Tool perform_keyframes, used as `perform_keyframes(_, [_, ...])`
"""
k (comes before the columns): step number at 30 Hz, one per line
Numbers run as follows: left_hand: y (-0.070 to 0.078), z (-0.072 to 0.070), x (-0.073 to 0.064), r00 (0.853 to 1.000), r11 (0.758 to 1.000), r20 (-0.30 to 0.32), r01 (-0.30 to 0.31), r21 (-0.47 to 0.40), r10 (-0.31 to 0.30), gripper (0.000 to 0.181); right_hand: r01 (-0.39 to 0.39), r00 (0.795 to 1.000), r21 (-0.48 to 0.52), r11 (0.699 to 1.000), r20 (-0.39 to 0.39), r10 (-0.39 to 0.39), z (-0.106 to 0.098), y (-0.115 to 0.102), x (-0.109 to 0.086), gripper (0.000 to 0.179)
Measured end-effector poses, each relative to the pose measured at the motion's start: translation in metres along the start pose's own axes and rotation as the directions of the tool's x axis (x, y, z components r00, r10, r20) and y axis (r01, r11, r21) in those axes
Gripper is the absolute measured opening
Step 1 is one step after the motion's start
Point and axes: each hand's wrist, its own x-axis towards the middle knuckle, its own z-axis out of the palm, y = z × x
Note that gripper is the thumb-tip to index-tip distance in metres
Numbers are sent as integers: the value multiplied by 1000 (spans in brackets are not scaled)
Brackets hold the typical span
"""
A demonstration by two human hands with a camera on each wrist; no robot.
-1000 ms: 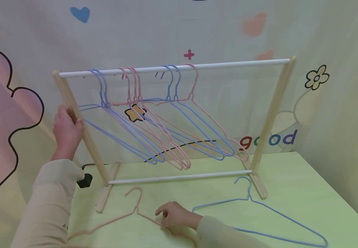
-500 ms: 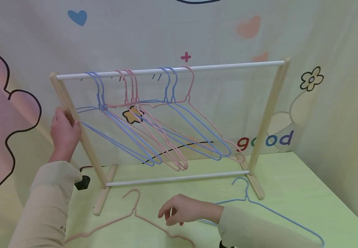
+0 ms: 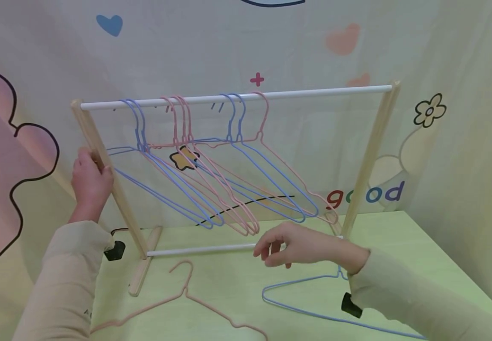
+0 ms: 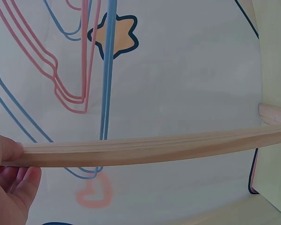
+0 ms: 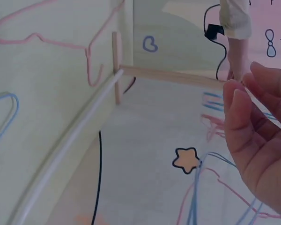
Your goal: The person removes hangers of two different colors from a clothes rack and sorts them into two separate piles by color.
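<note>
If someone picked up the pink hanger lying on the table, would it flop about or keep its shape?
The pink hanger would probably keep its shape, since its thin rod looks cleanly bent, without sagging. It's likely light, being just an open outline. Lying flat on the table, it would probably slide rather than roll.

In the head view, the right sleeve (image 3: 420,296) hides part of the blue hanger (image 3: 326,316) on the table (image 3: 416,246).
</note>
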Motion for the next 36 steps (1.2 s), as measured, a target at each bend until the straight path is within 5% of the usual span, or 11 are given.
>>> perform_keyframes(6, [-1,-1,2,1000,1000,13,2,7,-2,32,-39,986,-17,999,-161,36,-42,-10,-10,22])
perform_keyframes(12, [-2,-2,2,999,1000,27,20,8,-21,34,-66,923,48,997,-377,80,-83,-11,-6,25])
perform_keyframes(17, [-3,-2,2,1000,1000,17,19,0,-19,33,-84,874,47,995,-476,96,-102,-1,1,26])
perform_keyframes(26, [-2,1,2,1000,1000,14,16,-7,-16,34,-173,838,69,983,-514,183,-114,21,16,30])
perform_keyframes(36, [-2,1,2,1000,1000,15,21,-2,-21,33,-277,855,41,960,-445,266,-117,33,27,25])
